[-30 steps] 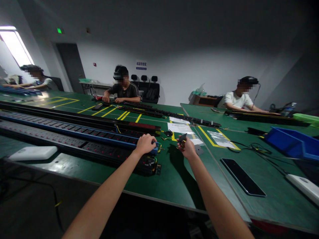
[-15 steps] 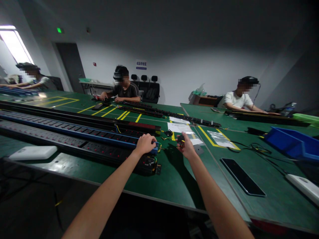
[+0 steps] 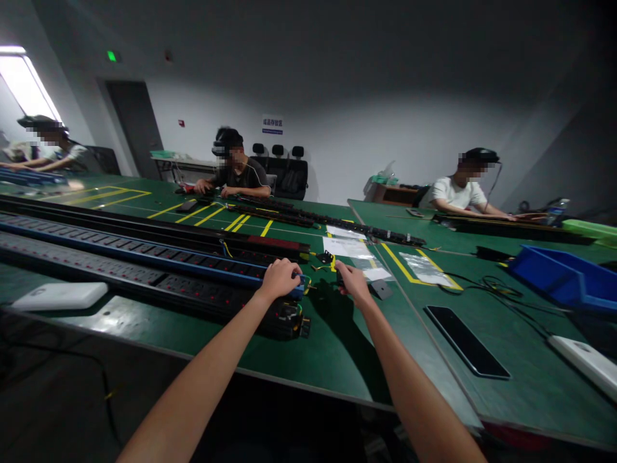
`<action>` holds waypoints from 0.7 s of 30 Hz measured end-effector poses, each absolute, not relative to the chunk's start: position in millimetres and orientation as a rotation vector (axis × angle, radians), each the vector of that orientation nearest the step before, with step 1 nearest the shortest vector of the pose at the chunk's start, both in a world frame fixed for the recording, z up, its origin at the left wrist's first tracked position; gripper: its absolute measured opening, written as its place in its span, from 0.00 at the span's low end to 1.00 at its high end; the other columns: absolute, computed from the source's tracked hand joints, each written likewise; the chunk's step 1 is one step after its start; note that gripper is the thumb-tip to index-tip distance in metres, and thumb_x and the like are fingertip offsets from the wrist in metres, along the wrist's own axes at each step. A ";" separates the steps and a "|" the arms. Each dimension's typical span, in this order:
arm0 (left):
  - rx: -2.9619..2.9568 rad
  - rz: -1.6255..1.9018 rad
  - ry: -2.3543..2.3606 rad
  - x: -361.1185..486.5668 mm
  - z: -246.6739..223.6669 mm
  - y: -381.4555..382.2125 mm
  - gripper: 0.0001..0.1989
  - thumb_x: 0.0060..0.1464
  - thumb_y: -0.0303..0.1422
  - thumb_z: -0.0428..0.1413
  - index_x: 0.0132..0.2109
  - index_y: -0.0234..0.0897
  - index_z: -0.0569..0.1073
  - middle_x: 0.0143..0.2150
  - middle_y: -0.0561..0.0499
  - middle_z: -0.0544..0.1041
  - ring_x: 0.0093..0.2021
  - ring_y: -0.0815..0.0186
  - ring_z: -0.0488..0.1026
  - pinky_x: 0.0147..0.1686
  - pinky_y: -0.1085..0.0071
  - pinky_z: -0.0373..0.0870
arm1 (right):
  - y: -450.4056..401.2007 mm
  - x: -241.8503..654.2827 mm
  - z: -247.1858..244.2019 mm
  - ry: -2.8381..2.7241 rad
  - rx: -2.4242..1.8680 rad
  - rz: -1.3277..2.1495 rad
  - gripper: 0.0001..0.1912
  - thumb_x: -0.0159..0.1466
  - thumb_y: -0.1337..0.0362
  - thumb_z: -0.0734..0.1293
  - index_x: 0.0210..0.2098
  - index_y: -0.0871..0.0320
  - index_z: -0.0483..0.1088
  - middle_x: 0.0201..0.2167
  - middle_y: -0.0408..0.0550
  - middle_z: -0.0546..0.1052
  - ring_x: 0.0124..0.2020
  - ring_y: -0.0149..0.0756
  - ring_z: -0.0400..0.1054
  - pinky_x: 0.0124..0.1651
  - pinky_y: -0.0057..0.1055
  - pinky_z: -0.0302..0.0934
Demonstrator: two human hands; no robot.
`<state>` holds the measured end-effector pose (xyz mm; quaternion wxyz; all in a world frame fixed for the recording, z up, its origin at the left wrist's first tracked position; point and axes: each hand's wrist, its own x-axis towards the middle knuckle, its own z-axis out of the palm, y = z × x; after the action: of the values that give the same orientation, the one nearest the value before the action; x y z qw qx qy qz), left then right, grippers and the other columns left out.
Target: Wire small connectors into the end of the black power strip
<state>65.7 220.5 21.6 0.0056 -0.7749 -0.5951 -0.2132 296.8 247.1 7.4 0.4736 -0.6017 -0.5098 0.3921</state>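
One long, blue-edged black socket strip (image 3: 193,259) lay on the green tabletop (image 3: 328,366), its right end gripped by the left hand (image 3: 281,280). Just right of that strip, the right hand (image 3: 355,283) pinched a small dark piece (image 3: 340,280), mostly hidden; farther right of the strip lay a flat grey plate (image 3: 382,289).

The person's bare left forearm (image 3: 205,379) reaches forward and slants inward, almost straight through the wrist. From here I see the back of the bare left hand (image 3: 281,279) facing up, knuckles rounded, fingers curled down in a grip. The bare right forearm (image 3: 409,373) slants in from the other side, and the bare right hand (image 3: 353,283) has its fingers bent inward in a pinch, their tips partly hidden. The hands are apart, at much the same reach.
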 end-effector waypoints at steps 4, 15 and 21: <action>-2.426 -0.675 -1.860 65.9 22.0 220.3 0.09 0.54 0.34 0.56 0.41 0.45 0.80 0.43 0.49 0.77 0.46 0.58 0.72 0.49 0.63 0.69 | 247.5 296.1 4.2 -1.410 -1.523 0.875 0.23 0.61 0.44 0.66 0.34 0.59 0.77 0.18 0.42 0.71 0.14 0.30 0.63 0.17 0.25 0.57; -2.494 -0.804 -1.710 72.0 33.2 207.6 0.11 0.59 0.39 0.54 0.43 0.43 0.78 0.45 0.47 0.76 0.49 0.58 0.70 0.54 0.61 0.65 | 239.3 286.6 10.0 -1.756 -1.631 0.732 0.23 0.66 0.46 0.60 0.34 0.56 0.79 0.18 0.45 0.73 0.19 0.34 0.67 0.27 0.27 0.56; -2.670 -0.832 -1.583 74.8 38.5 203.6 0.13 0.62 0.38 0.50 0.41 0.41 0.79 0.38 0.50 0.80 0.42 0.62 0.73 0.48 0.67 0.67 | 238.1 283.3 14.2 -1.839 -1.692 0.540 0.25 0.67 0.46 0.58 0.32 0.55 0.79 0.27 0.49 0.77 0.33 0.41 0.72 0.35 0.28 0.56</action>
<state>74.8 203.6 38.5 -0.0360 -0.8304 -0.4921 -0.2587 283.3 238.1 14.2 0.2883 -0.6339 -0.6887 0.2022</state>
